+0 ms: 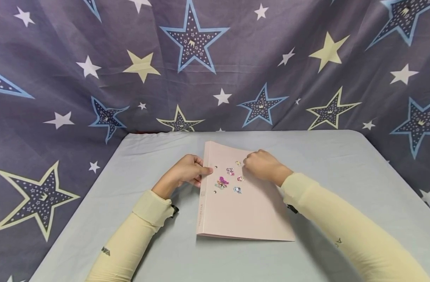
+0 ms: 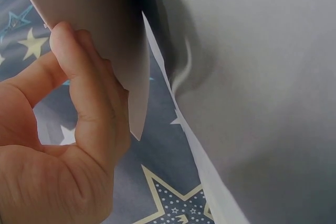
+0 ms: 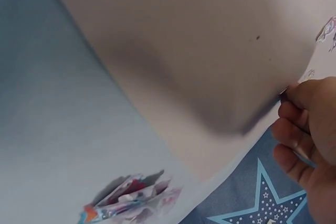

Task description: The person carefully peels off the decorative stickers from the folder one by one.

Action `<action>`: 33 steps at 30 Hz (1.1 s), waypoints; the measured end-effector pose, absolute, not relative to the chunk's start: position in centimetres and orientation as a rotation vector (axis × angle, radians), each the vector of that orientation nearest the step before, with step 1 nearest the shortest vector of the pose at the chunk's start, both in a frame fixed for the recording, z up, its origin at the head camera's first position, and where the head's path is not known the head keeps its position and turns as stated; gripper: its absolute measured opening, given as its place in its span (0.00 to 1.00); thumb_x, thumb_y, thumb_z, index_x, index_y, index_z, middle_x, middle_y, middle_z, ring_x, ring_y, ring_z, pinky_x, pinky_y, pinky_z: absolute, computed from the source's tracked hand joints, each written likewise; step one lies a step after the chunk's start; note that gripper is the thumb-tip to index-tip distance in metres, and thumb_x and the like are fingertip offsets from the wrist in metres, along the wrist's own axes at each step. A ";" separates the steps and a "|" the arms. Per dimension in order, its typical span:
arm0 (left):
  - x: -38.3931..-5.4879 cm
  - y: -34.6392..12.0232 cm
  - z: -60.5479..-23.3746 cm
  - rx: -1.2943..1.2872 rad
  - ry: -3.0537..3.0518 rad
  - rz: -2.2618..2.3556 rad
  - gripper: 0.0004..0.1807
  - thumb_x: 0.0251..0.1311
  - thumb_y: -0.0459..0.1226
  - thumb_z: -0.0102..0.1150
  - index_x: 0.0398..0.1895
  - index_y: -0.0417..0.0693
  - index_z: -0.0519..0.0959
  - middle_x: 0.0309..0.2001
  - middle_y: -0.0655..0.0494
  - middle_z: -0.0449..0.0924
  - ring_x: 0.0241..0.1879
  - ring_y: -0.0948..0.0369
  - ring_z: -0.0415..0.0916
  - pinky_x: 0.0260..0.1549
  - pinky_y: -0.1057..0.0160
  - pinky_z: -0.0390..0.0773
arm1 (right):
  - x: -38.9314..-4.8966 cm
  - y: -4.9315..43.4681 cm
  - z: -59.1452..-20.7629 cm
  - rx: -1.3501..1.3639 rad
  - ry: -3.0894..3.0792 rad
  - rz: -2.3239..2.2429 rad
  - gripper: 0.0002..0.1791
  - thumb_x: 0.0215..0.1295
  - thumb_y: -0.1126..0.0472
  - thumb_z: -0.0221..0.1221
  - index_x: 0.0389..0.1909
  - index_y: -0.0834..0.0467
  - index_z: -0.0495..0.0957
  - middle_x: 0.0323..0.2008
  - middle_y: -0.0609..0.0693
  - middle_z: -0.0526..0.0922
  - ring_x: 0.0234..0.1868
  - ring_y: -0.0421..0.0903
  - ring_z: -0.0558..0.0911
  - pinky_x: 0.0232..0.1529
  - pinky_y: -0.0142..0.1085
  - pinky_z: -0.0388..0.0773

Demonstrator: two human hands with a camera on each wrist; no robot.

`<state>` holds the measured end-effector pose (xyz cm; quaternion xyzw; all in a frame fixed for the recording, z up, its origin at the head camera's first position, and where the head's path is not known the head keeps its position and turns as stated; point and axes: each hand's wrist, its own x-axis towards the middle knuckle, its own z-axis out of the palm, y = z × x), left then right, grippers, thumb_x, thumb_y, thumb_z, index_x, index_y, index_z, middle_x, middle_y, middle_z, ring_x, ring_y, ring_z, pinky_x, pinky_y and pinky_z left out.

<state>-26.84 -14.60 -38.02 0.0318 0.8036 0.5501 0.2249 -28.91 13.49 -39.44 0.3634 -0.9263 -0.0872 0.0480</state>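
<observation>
A pale pink file folder (image 1: 248, 213) lies closed on the table, its spine at the left, and several small colourful stickers (image 1: 222, 182) are on its cover. My left hand (image 1: 188, 170) grips the spine edge, thumb over the cover and fingers behind it. In the left wrist view the left hand (image 2: 89, 108) is bent around the folder's side (image 2: 113, 30). Over the upper right of the cover, my right hand (image 1: 264, 165) pinches something. The right wrist view has the right hand (image 3: 315, 135) with a small dark-edged thin piece (image 3: 283, 95) between thumb and index finger; its kind is unclear.
In the right wrist view, a small pile of colourful pieces (image 3: 134, 198) lies on the table beside the folder. The grey-covered table (image 1: 158, 250) ends at a dark curtain with stars (image 1: 193, 90) behind and along both sides.
</observation>
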 end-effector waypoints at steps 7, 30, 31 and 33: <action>-27.0 -14.6 -38.1 0.086 2.220 1.513 0.17 0.65 0.34 0.68 0.45 0.34 0.70 0.28 0.47 0.82 0.15 0.62 0.76 0.18 0.65 0.85 | -28.7 13.1 -39.6 1.102 -2.817 -0.331 0.05 0.71 0.69 0.59 0.37 0.60 0.83 0.38 0.53 0.86 0.41 0.51 0.85 0.47 0.47 0.84; -26.9 -14.6 -38.1 0.095 2.214 1.524 0.17 0.66 0.34 0.68 0.45 0.33 0.70 0.28 0.47 0.83 0.15 0.63 0.76 0.18 0.65 0.84 | -29.0 12.8 -39.1 0.947 -2.887 -0.181 0.08 0.72 0.61 0.59 0.36 0.62 0.82 0.37 0.56 0.85 0.39 0.55 0.86 0.47 0.50 0.85; -26.9 -14.6 -38.1 0.096 2.214 1.523 0.16 0.66 0.34 0.68 0.44 0.33 0.71 0.28 0.48 0.82 0.15 0.63 0.76 0.18 0.65 0.84 | -29.0 12.8 -39.0 0.940 -2.892 -0.174 0.08 0.72 0.61 0.59 0.36 0.63 0.82 0.37 0.57 0.85 0.39 0.55 0.85 0.48 0.50 0.85; -26.9 -14.6 -38.0 0.096 2.214 1.522 0.16 0.66 0.34 0.67 0.44 0.34 0.71 0.27 0.48 0.82 0.15 0.62 0.76 0.18 0.65 0.84 | -29.1 13.0 -39.0 0.928 -2.904 -0.151 0.08 0.72 0.62 0.58 0.36 0.63 0.81 0.37 0.57 0.85 0.39 0.55 0.85 0.48 0.50 0.85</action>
